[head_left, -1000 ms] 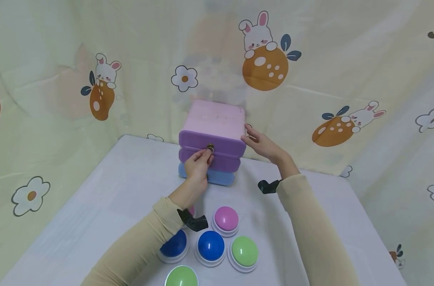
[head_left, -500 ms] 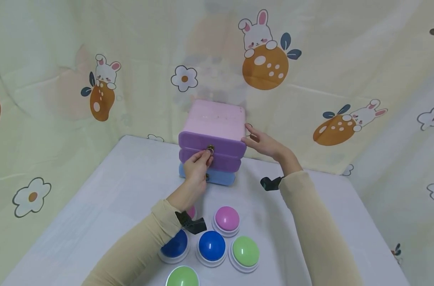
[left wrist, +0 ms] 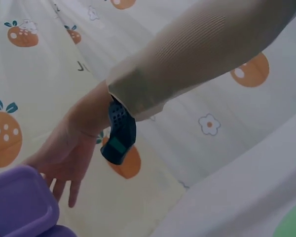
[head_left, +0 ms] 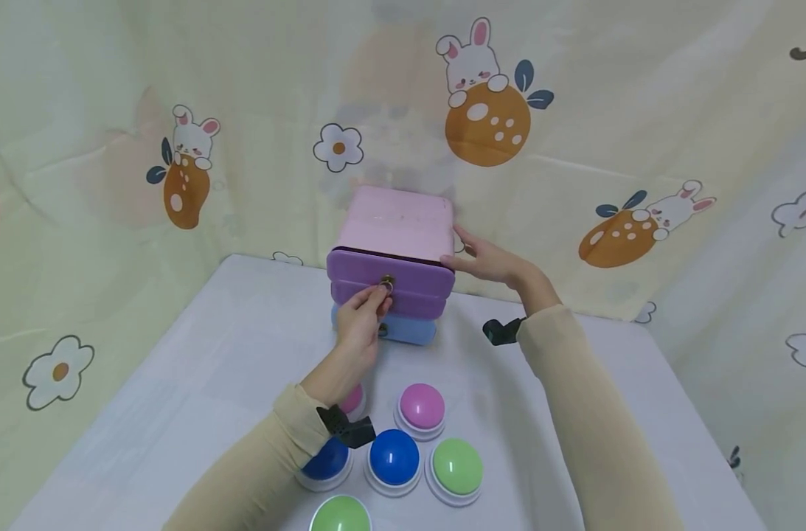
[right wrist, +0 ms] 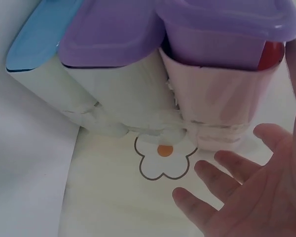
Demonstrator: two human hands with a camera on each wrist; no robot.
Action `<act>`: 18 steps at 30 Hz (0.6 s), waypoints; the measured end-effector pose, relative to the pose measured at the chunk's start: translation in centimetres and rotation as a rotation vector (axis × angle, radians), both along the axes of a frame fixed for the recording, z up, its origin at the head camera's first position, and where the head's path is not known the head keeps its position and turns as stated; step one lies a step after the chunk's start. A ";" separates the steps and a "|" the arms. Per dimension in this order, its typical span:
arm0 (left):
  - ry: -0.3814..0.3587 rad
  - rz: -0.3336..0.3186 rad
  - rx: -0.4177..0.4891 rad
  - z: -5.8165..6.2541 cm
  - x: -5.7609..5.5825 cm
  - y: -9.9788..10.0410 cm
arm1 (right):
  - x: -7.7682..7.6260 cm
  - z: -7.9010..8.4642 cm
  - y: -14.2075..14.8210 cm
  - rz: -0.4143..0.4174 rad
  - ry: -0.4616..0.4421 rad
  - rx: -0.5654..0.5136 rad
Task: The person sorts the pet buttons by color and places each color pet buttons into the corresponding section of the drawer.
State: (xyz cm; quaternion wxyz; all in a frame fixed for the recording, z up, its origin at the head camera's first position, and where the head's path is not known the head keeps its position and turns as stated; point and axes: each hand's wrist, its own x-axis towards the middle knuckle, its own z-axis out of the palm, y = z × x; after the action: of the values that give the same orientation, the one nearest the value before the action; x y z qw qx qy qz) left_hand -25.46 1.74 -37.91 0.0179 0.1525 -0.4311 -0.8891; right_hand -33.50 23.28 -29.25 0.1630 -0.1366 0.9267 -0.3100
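Observation:
A small drawer chest point(head_left: 399, 221) with a pink top stands at the back of the table. Its top purple drawer point(head_left: 419, 274) is pulled partway out; in the right wrist view a gap shows the drawer's side point(right wrist: 214, 47) and something red point(right wrist: 271, 55) behind the front. My left hand point(head_left: 359, 321) pinches the ring pull point(head_left: 386, 285) of that drawer. My right hand point(head_left: 498, 267) rests at the chest's upper right edge, fingers extended. Below are a second purple drawer point(head_left: 419, 302) and a blue drawer point(head_left: 409, 330), both apparently closed.
In front of the chest stand several dome push buttons on white bases: pink point(head_left: 422, 405), blue point(head_left: 394, 457), green point(head_left: 457, 466) and others partly under my left arm. A patterned curtain point(head_left: 270, 184) hangs directly behind the white table point(head_left: 197, 354).
The top purple drawer has come slightly towards me with my left hand, and a dark gap now shows under the pink top. My right hand stays at the chest's right side.

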 end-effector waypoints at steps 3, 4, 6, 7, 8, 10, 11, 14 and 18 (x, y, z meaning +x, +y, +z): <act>-0.002 -0.005 0.002 0.2 0.2 0.0 | 0.1 0.2 -0.3 0.008 0.009 0.014; -0.005 -0.007 0.002 0.2 0.2 -0.1 | 0.1 0.3 -0.4 0.016 0.013 0.018; -0.011 -0.010 0.002 0.2 0.3 -0.2 | 0.1 0.4 -0.6 0.025 0.014 0.028; -0.015 -0.012 0.002 0.2 0.3 -0.2 | 0.1 0.5 -0.7 0.028 0.014 0.034; -0.017 -0.015 0.004 0.2 0.4 -0.2 | 0.2 0.6 -0.8 0.029 0.011 0.038; -0.021 -0.020 0.009 0.2 0.3 -0.2 | 0.0 0.6 -1.0 0.024 0.000 0.042; -0.021 -0.021 0.011 0.1 0.3 -0.2 | 0.0 0.6 -1.1 0.019 -0.005 0.045; -0.019 -0.028 0.025 0.1 0.3 -0.3 | -0.1 0.6 -1.3 0.007 -0.013 0.058; -0.016 -0.043 0.054 0.1 0.3 -0.2 | 0.0 0.7 -1.1 0.008 -0.015 0.066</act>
State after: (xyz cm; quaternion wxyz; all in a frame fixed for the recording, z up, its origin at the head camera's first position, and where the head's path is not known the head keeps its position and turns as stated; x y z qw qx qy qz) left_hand -25.19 1.53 -37.80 -0.0086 0.1506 -0.4104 -0.8993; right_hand -33.50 22.13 -28.55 0.1755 -0.1323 0.9345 -0.2798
